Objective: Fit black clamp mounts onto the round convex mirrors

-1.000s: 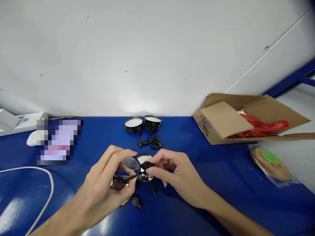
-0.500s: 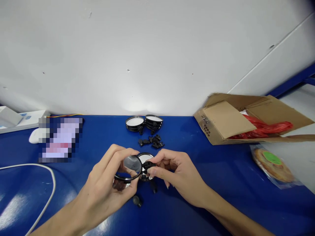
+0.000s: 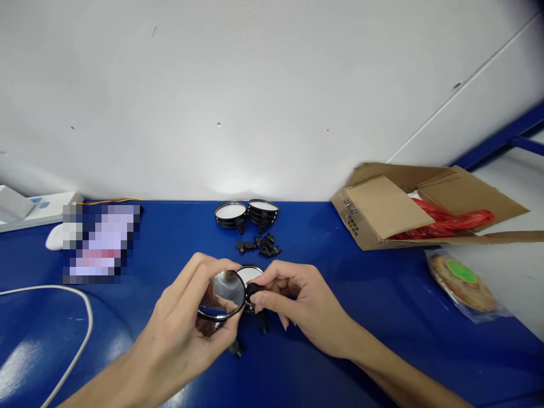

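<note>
One round, black-rimmed mirror [image 3: 223, 294] is in the L hand [image 3: 182, 317], approx. mid-bench on the near side, apparently raised off the shiny blue tabletop [image 3: 297, 385]; fingers & thumb grasp it by its rim, prob. b/c that keeps the reflective face clear & the R edge reachable. R hand [image 3: 304, 303]: thumb & index pinch a small, black plastic piece [image 3: 254, 289] at that R edge, prob. for fine control of so small a part; can't tell if the two are joined. Just behind, partly hidden, another round, silver-faced mirror [image 3: 249, 273]; loose dark pieces [image 3: 262, 322] lie nr the fingers. Farther back: cluster of small, black plastic fittings [image 3: 267, 246], then 2 stacks of round, black-rimmed mirrors, L stack [image 3: 230, 215] & R stack [image 3: 263, 214], side by side nr the white wall [image 3: 272, 85], likely to save space. Containers: open, brown cardboard box [image 3: 352, 221] far R, w/ crumpled red plastic [image 3: 450, 218] & a bit of something white inside; nr it, clear plastic pouch [image 3: 499, 313] w/ a flat, round, tan item [image 3: 471, 294], green label [image 3: 462, 271] showing.
</note>
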A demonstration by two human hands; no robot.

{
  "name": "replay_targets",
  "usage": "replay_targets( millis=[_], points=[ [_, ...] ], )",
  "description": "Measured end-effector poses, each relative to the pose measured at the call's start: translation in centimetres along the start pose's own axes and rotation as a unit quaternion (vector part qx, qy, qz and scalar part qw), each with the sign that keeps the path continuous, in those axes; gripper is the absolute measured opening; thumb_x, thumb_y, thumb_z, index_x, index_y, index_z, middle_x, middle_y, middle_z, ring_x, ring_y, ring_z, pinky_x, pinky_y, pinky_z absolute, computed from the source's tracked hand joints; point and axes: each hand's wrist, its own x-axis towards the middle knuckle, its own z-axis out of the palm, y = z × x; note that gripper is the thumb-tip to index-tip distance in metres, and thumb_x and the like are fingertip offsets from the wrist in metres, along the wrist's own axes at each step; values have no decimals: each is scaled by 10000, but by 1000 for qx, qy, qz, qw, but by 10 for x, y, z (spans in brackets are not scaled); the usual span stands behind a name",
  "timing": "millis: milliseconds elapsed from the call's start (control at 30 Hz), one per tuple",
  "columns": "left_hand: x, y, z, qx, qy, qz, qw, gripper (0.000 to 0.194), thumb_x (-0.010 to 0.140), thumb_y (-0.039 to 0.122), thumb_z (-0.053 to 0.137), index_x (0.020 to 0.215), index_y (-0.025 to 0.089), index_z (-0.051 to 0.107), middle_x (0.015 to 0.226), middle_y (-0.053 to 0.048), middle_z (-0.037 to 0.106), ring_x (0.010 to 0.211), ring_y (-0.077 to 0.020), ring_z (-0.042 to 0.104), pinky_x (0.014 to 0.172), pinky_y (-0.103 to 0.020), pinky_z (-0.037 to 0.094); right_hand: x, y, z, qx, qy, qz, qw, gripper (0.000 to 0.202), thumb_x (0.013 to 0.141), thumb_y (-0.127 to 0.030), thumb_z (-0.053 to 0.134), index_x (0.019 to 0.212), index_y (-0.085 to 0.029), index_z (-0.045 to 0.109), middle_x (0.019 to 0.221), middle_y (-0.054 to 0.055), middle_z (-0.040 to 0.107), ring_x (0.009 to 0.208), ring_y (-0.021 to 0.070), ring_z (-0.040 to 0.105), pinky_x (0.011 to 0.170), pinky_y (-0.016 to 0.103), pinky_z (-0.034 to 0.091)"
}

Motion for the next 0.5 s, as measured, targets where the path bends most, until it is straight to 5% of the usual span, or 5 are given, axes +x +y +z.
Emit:
replay_targets(
  millis=[167, 500],
  points=[
    [2, 1, -2, 15, 7, -7, 1000, 511, 1002, 173, 800, 1451, 365, 650, 1162, -2, 678, 813, -147, 761, 622, -236, 648, -2, -4, -3, -146, 24, -67, 987, 227, 1058, -467, 877, 1122, -249, 879, 849, -6, 801, 677, 129, 631, 629, 267, 503],
    [7, -1, -4, -26, -15, -32, 999, 582, 1000, 255, 822, 1534, 408, 650, 1229, -9, 688, 864, -162, 732, 609, -245, 631, 0, 5, -9, -373, 27, -321, 870, 139, 1152, -284, 769, 1261, -213, 819, 951, 8, 768, 724, 124, 655, 715, 263, 541]
  ],
)
